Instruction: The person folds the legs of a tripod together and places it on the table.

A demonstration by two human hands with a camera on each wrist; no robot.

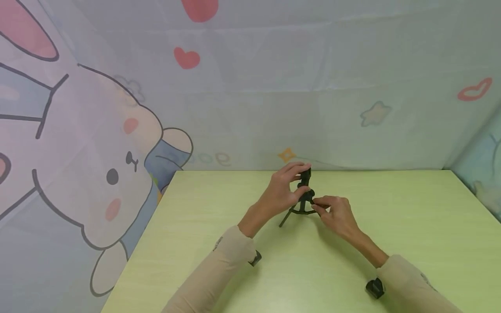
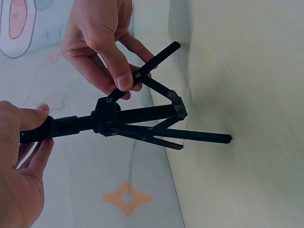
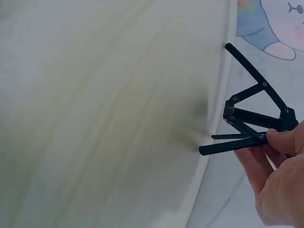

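Note:
A small black tripod [image 1: 303, 206] stands over the far part of the table, its legs spread and joined to the centre column by hinged braces. My left hand [image 1: 278, 191] grips the upper part of the column between thumb and fingers, hiding some of it. From the other side, my right hand [image 1: 337, 216] pinches one leg near its brace joint. In the left wrist view, the right thumb and fingers [image 2: 124, 81] close on that leg, whose tip sticks out past them. The right wrist view shows the splayed legs [image 3: 247, 64] beyond the hand.
The pale green table [image 1: 156, 269] ends at a back edge just behind the tripod. A printed cloth [image 1: 250, 117] with hearts, stars and a cartoon rabbit hangs behind and at the left. Dark wrist cameras [image 1: 375, 288] sit below both sleeves.

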